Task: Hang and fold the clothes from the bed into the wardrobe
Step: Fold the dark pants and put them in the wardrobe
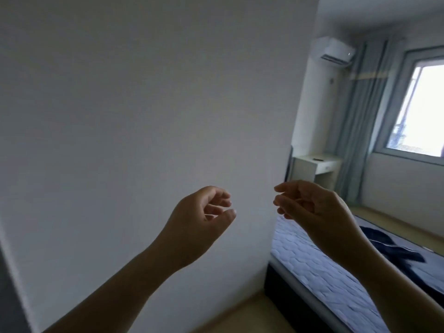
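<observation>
The clothes [389, 246] lie on the bed [312, 267] at the right edge of the view: a dark navy heap, rumpled and spread flat, with a thin pale line running across one fold. How many pieces it holds cannot be told, and the right forearm covers part of it. The bed has a pale quilted cover with a stitched pattern and a dark base. Both hands are raised in front of a plain white panel [144, 116] that fills the left and middle of the view; whether it is a wall or the side of a wardrobe cannot be told. The left hand [201, 219] has its fingers loosely curled toward the thumb and holds nothing. The right hand [312, 207], just beside it and apart from it, has its fingers loosely bent and pointing left, and it too holds nothing. Neither hand touches the clothes, which are well apart from both. Beyond the bed a small white counter [314, 162] carries a small dark object, too small to tell. Above it an air conditioner [335, 50] hangs on the wall beside a grey-blue curtain [355, 121] and a bright window [425, 104]. Pale flooring [240, 316] shows at the bottom.
</observation>
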